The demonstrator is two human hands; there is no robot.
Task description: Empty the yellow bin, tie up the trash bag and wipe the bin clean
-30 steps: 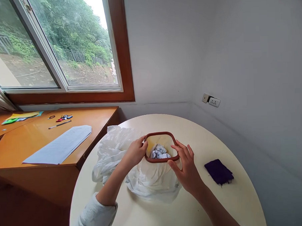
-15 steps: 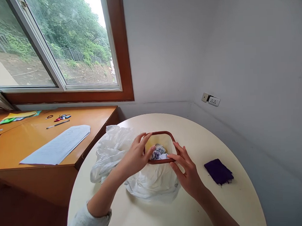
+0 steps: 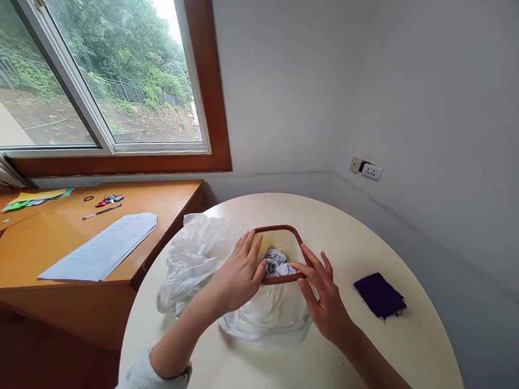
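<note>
A small bin with a reddish-brown rim stands on the round table, opening upward, and crumpled paper lies inside it. A thin white plastic bag bunches around the bin's lower front. My left hand rests on the rim's left side, fingers stretched out flat and thumb over the near left corner. At the right side, my right hand touches the rim with spread fingers. Its index finger reaches over the near right corner and its thumb stays outside.
More white plastic bag spreads left of the bin. A folded purple cloth lies on the round table to the right. Papers, a pen and keys are on the wooden desk. Wall sockets are behind.
My left hand's fingers have flattened and drawn together over the left rim. My right hand's fingers have shifted slightly on the rim. The whole view has moved a little.
</note>
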